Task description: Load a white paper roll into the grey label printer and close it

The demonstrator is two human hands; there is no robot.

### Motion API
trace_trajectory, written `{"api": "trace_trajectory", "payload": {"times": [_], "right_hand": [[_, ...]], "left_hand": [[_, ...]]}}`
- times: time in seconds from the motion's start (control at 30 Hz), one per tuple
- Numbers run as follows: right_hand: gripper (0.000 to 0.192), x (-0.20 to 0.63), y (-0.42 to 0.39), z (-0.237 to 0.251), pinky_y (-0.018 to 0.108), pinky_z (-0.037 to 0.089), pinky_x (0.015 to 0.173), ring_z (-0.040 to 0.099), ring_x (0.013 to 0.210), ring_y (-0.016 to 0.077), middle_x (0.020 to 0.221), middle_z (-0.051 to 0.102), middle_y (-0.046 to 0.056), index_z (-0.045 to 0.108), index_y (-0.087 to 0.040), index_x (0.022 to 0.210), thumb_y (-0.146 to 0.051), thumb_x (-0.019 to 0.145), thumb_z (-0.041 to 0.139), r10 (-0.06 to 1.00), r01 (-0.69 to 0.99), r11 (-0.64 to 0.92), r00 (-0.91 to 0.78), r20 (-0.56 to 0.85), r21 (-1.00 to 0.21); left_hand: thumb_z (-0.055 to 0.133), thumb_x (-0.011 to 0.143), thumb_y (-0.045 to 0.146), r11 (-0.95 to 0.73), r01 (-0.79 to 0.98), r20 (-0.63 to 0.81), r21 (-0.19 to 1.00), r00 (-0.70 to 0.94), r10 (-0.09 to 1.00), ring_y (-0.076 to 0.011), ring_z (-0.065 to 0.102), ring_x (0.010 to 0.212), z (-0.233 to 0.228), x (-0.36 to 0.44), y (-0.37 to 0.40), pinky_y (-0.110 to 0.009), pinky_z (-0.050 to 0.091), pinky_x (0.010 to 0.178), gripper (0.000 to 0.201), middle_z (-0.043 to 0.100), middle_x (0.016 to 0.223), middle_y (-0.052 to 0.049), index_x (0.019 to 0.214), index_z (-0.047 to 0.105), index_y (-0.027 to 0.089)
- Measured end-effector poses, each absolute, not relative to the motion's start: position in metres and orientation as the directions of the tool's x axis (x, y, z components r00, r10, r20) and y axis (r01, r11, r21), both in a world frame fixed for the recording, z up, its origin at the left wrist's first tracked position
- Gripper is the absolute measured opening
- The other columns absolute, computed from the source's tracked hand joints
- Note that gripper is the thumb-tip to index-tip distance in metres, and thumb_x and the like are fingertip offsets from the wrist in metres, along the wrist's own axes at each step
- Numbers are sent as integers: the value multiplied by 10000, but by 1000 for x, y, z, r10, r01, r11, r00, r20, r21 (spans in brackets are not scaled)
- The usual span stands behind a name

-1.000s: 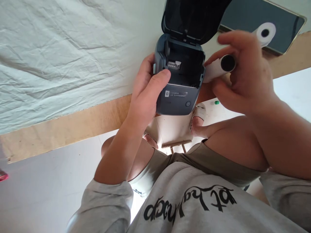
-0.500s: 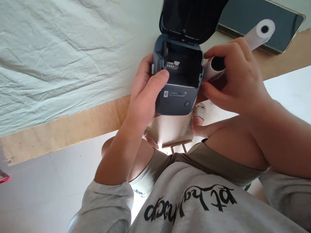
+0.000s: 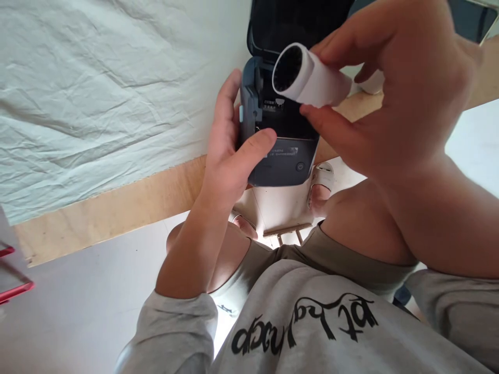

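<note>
My left hand (image 3: 234, 150) grips a small dark blue label printer (image 3: 284, 163) by its left side, thumb across the front. The printer's black lid (image 3: 296, 26) is raised, and its paper bay lies exposed with a small white printed label inside. Between the thumb and fingers of my right hand (image 3: 405, 88) is a white paper roll (image 3: 323, 83) with a wide dark core. That roll is tilted, its near end above the right part of the bay. Whether it touches the printer I cannot tell.
A phone (image 3: 471, 23) lies at the upper right, partly behind my right hand. Pale creased cloth (image 3: 117, 93) covers much of the wooden table (image 3: 117, 197), whose edge runs below the printer. Red-edged items (image 3: 17, 291) show at far left.
My right hand has lifted the paper roll from beside the printer's right side up and left over the open bay. The printer stays in nearly the same place in my left hand.
</note>
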State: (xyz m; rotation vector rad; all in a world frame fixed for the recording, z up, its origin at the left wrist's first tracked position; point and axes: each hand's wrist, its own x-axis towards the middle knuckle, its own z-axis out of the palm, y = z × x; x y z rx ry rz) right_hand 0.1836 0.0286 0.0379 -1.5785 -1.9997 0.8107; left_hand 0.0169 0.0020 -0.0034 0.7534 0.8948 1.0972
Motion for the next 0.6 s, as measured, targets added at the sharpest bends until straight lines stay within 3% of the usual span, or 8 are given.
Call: {"api": "trace_trajectory", "payload": {"times": [0.1,0.13,0.27,0.33,0.5,0.53,0.6], "right_hand": [[270,179,26,39,225,433,840,524,939,63,1051,529,-53,502,-215,1006,-317,758,475,932,856,361,-342,118,-371],[244,178,25,38,244,439,837,538,945,75,1044,542,-56,504,-212,987,-292,759,469,922,863,386,-367,119,-326],[121,175,22,33,320,437,907,545,984,92,977,572,-72,526,-196,842,-234,781,430,889,797,456,-424,172,-397],[94,175,19,32,302,441,858,541,939,77,922,570,-64,517,-198,808,-254,768,452,853,745,520,-477,211,-419],[212,181,17,33,306,430,806,527,900,80,939,574,-69,547,-235,866,-310,669,566,740,599,662,-617,268,-450],[218,182,17,34,300,433,834,519,925,81,943,567,-57,553,-227,864,-316,665,570,793,600,589,-558,245,-541],[275,184,19,35,265,446,860,492,1006,87,989,528,-34,531,-242,934,-372,692,543,946,575,221,-323,30,-788]], "left_hand": [[540,749,269,294,-398,-244,869,173,954,-148,568,894,-4,17,1,-278,459,799,420,522,1023,-14,1148,414,304],[540,746,271,294,-400,-245,868,170,954,-145,564,880,-4,18,1,-272,461,785,430,520,1008,-17,1155,409,298],[538,758,296,280,-425,-242,860,144,960,-131,541,864,-2,18,0,-253,459,778,426,514,964,-27,1161,414,240],[516,783,344,276,-419,-231,865,156,960,-140,540,900,-3,16,1,-261,459,808,426,517,992,-38,1175,408,216],[585,732,261,250,-326,-186,912,215,959,-186,486,1137,-5,11,1,-315,395,994,517,468,1200,1,1208,381,258],[589,725,231,256,-314,-195,914,213,958,-192,490,1135,-5,10,1,-328,402,990,531,462,1225,-3,1211,378,259],[593,716,201,278,-290,-220,916,215,952,-197,519,1085,-2,9,2,-346,432,953,547,470,1240,-29,1215,374,253]]}}
